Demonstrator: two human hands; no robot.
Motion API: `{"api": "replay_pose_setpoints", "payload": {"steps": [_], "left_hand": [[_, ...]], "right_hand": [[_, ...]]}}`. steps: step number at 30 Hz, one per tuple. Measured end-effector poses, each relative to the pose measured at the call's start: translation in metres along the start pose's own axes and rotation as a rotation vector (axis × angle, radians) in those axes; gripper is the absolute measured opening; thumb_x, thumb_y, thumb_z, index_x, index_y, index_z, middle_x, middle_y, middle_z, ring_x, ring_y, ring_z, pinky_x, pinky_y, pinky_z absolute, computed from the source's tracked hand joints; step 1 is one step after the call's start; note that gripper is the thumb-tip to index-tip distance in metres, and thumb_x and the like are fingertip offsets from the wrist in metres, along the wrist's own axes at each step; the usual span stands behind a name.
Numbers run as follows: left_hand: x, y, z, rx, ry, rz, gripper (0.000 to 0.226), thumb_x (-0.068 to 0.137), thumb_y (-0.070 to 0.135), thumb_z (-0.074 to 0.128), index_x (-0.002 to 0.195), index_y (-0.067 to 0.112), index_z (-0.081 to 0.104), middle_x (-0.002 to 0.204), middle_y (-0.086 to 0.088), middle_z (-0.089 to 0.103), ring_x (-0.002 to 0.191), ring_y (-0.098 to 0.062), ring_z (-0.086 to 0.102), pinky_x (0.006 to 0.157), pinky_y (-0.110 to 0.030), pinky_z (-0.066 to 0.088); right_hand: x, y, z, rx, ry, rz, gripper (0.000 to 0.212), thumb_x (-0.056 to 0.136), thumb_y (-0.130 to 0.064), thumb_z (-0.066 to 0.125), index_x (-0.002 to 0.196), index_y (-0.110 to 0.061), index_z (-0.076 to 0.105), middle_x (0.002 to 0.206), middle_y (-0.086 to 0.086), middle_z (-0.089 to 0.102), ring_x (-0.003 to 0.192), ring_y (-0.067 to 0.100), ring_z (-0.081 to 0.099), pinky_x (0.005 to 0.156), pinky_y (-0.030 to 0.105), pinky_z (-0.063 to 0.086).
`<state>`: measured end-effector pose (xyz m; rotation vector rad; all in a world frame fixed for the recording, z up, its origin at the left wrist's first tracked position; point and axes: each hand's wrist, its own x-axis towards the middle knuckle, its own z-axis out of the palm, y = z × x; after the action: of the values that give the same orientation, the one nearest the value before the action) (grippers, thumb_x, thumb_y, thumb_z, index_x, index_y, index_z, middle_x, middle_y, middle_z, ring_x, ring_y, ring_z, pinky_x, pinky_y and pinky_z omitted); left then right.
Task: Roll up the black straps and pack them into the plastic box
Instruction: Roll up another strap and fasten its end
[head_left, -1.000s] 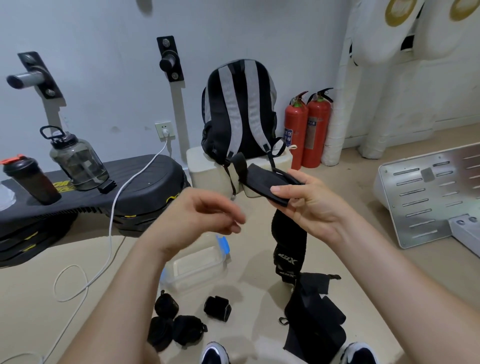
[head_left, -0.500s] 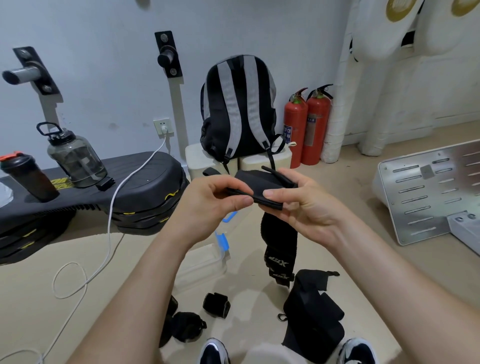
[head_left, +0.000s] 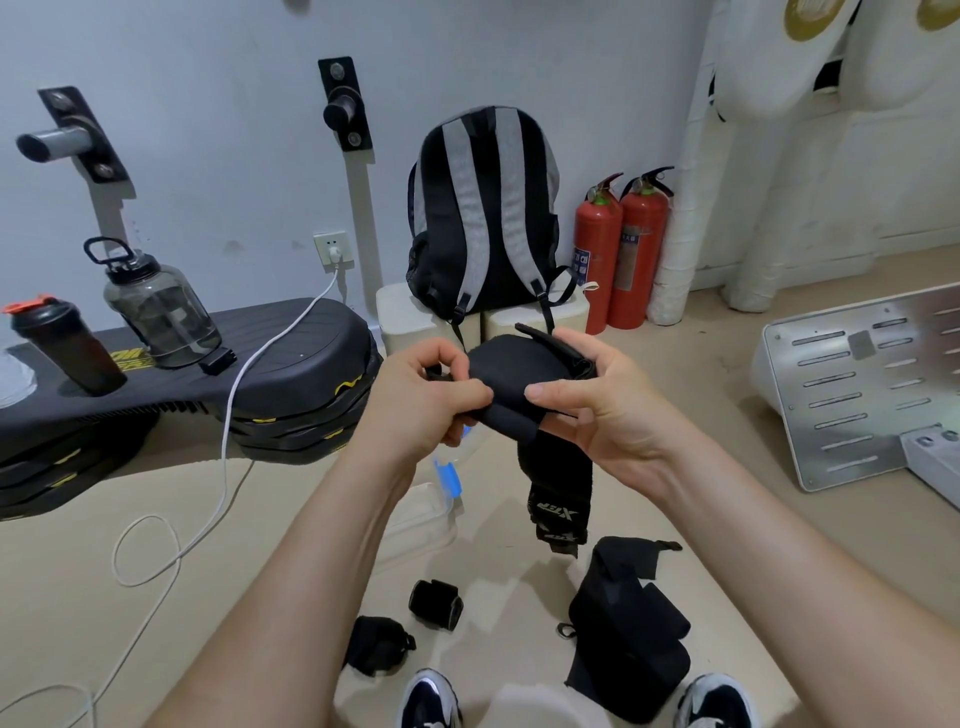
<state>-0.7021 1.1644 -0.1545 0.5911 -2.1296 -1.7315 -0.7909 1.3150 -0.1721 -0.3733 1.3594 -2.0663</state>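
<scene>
Head view shows the left hand (head_left: 421, 400) pinching the near edge of a black strap (head_left: 519, 364) between thumb and curled fingers. The right hand (head_left: 608, 410) grasps the same strap from the other side, its thumb pressed on the near face and its fingers curled round the far edge. Between the two hands the strap is bunched into a thick fold, held in the air above the floor. Its free end (head_left: 558, 488) hangs straight down below the right hand and carries white lettering near the bottom. Just left of that hanging end, partly hidden behind the left forearm, the clear plastic box (head_left: 423, 525) sits on the beige floor with a blue latch (head_left: 448, 475) on its near side; what lies inside it cannot be made out. Closer to the person, two rolled straps (head_left: 435, 604) lie near each other on the floor. To their right, a loose pile of black straps (head_left: 628, 639) rests just beside a dark shoe (head_left: 717, 701). Farther out, a black and grey backpack (head_left: 485, 218) stands upright on white blocks against the wall, and two red fire extinguishers (head_left: 618, 260) stand to its right. A white cable (head_left: 228, 415) runs from a wall socket (head_left: 331, 249) down across a black platform (head_left: 291, 353) to the floor. A dark water jug (head_left: 161, 306) stands on the platform.
</scene>
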Motion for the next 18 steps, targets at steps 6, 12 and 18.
{"api": "replay_pose_setpoints", "payload": {"steps": [6, 12, 18], "left_hand": [[0.000, -0.005, -0.006, 0.002, -0.076, -0.005, 0.020, 0.081, -0.001, 0.075, 0.071, 0.010, 0.061, 0.057, -0.004, 0.057, 0.046, -0.013, 0.050, 0.050, -0.025, 0.050], [0.000, -0.005, -0.005, -0.001, -0.088, -0.014, 0.019, 0.081, -0.001, 0.075, 0.072, 0.011, 0.063, 0.058, -0.002, 0.058, 0.048, -0.013, 0.052, 0.054, -0.027, 0.053], [-0.002, -0.003, -0.011, -0.050, -0.205, 0.011, 0.014, 0.078, 0.001, 0.078, 0.081, 0.013, 0.072, 0.062, -0.002, 0.063, 0.055, -0.013, 0.058, 0.060, -0.026, 0.055]], "right_hand": [[-0.003, 0.002, 0.000, -0.066, -0.019, -0.006, 0.072, 0.072, 0.020, 0.071, 0.132, -0.017, 0.054, 0.119, 0.012, 0.065, 0.098, 0.024, 0.072, 0.073, 0.036, 0.059], [-0.007, 0.006, 0.006, -0.107, -0.047, -0.052, 0.068, 0.073, 0.024, 0.068, 0.107, -0.034, 0.057, 0.104, 0.000, 0.064, 0.090, 0.016, 0.071, 0.073, 0.036, 0.062], [-0.007, 0.001, 0.004, -0.073, -0.055, -0.020, 0.058, 0.076, 0.023, 0.065, 0.105, -0.026, 0.059, 0.097, 0.000, 0.067, 0.079, 0.014, 0.073, 0.069, 0.033, 0.062]]}}
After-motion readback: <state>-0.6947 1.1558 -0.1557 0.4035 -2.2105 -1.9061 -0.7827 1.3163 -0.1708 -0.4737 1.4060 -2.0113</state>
